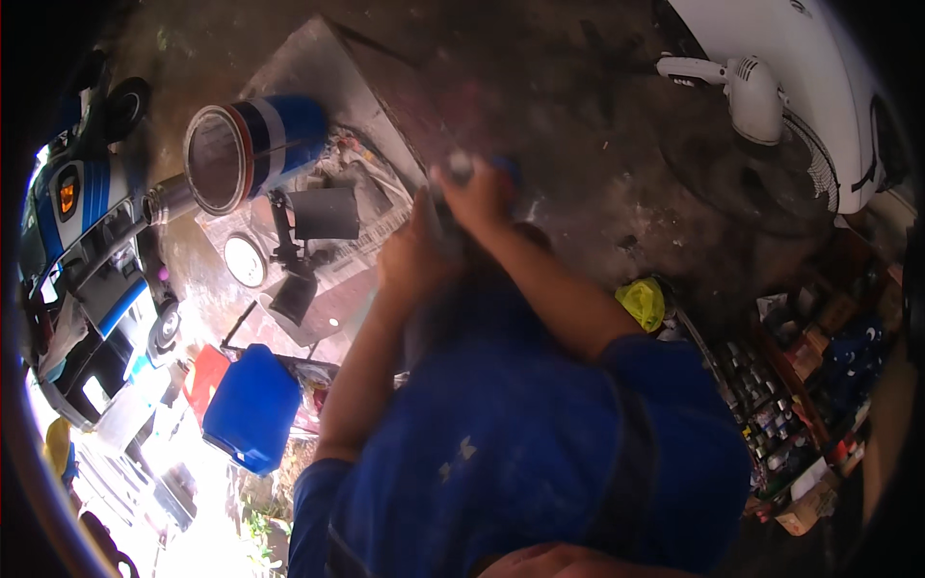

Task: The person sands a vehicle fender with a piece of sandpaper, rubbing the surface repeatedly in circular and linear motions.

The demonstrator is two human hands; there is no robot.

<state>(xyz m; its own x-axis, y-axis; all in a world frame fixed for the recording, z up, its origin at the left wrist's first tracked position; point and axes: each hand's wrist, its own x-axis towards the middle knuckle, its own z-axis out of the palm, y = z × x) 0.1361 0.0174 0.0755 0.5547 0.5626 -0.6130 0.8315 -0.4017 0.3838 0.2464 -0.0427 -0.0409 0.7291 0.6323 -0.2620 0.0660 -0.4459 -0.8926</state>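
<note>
Clock hours are taken about the middle of my view, twelve at the top.

At between nine and ten, far left: one blue-and-white vehicle [93, 197] with an orange lamp. Next, one metal tin [178, 199], just beside one large blue drum [289, 130] at ten; the drum has a white band and takes up much of the upper side of the board [332, 67]. At eight, one blue jug [252, 409] with a red item [204, 378] just beside it. At nine, one white disc [245, 261]. Two dark flat parts [326, 214], at ten and nine, lie over newspaper [361, 252] and crowd the space near my left hand.

My left hand [409, 255], toward ten, is at the board's edge; its fingers are blurred and I cannot tell whether they hold anything. My right hand [482, 199], at twelve, has its fingers curled round one small greyish piece [461, 170], kind unclear.

At three, one yellow bag [644, 303]. At two, one white device [756, 101] with a ribbed hose stands before one white car body [838, 67]. At four, many small containers [766, 409], too small to count.
</note>
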